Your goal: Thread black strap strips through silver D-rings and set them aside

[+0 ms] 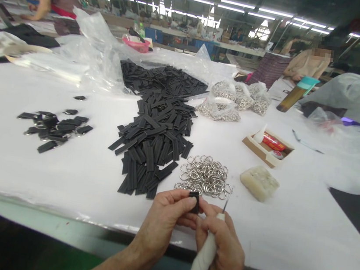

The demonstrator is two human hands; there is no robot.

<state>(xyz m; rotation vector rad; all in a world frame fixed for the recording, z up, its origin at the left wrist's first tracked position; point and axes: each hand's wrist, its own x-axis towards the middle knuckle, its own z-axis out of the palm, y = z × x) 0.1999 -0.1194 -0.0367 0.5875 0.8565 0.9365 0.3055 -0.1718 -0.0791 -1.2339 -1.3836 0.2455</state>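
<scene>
Between thumb and fingers my left hand (164,215) pinches a short black strip (194,202), which looks folded over. My right hand (223,242) is closed round the white handle of an awl (205,260), its thin metal tip pointing up and away. The right fingertips also touch the strip's edge. Whether a ring sits inside the fold is hidden by the fingers. Just beyond my hands lies a heap of silver D-rings (206,176). Left of it spreads a big pile of flat black strips (158,136). Farther left are several folded strips with rings (57,125).
A yellowish wax-like block (259,182) and a small carton (269,147) holding a red tube stand to the right. Bags of rings (236,99), a bottle (297,94) and clear plastic sheeting (98,53) lie farther back. Other people work at tables behind.
</scene>
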